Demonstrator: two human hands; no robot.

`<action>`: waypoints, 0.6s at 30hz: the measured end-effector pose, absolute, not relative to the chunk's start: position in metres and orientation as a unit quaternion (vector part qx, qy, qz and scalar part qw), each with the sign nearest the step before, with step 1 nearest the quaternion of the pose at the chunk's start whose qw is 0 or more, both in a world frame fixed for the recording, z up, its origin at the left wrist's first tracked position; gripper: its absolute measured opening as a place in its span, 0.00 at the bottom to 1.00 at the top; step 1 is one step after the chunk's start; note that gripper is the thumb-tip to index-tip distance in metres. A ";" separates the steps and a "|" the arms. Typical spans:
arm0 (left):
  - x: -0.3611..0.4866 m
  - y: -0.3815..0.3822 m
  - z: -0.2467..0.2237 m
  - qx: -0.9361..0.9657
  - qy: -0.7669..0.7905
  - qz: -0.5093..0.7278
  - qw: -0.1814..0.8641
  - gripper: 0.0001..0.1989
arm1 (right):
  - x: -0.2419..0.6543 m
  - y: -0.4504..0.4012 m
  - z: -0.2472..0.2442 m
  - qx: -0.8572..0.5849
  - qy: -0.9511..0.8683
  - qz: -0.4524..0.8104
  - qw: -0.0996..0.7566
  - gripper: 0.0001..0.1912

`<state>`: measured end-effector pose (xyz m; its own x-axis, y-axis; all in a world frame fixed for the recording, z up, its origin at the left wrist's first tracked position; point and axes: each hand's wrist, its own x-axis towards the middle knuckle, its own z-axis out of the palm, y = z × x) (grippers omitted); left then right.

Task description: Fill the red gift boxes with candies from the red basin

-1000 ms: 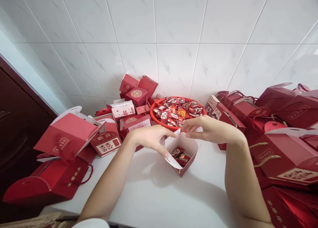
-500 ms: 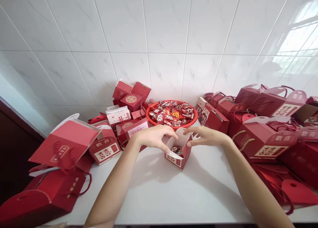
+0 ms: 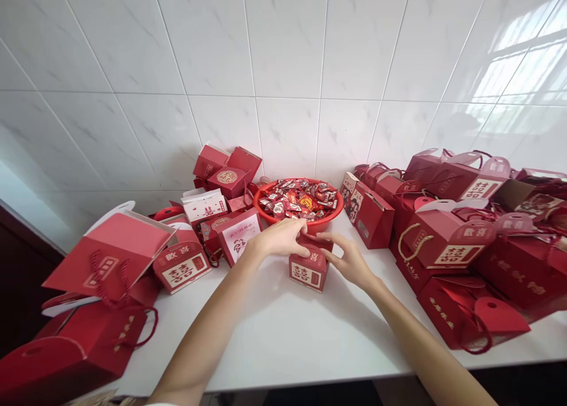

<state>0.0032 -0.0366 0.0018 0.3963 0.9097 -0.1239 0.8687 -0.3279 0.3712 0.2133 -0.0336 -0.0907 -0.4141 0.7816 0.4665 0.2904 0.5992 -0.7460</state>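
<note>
A small red candy box [image 3: 306,274] with a white character label stands upright on the white table, its top flaps folded inward. My left hand [image 3: 283,238] grips it from the upper left, thumb on the front flap and fingers at the back. From the right, my right hand [image 3: 348,257] has its fingers against the top and side flaps. The candies inside the box are covered now. Just behind it sits a red round basin [image 3: 261,208] heaped with wrapped candies [image 3: 299,198].
Red gift boxes crowd the left, including a labelled box [image 3: 186,271] and a large box with rope handles [image 3: 110,258]. More handled boxes [image 3: 447,235] are piled on the right. A tiled wall [image 3: 283,128] closes off the back; the table's front edge [image 3: 310,385] is near me.
The small box's flaps have been folded in over the candies. Both hands have closed in on its top. The view has shifted slightly.
</note>
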 end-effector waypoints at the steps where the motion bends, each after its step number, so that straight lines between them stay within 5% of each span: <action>1: 0.004 -0.036 0.001 0.809 0.556 0.054 0.182 0.24 | 0.213 -0.035 -0.092 -0.338 -0.792 0.289 0.418 0.16; 11: 0.009 -0.031 -0.008 0.850 0.487 0.028 0.200 0.18 | 0.222 -0.044 -0.088 -0.407 -0.750 0.262 0.451 0.19; 18: 0.042 -0.048 -0.020 0.794 0.590 0.038 0.141 0.22 | 0.206 -0.085 -0.080 -0.526 -0.777 0.169 0.301 0.26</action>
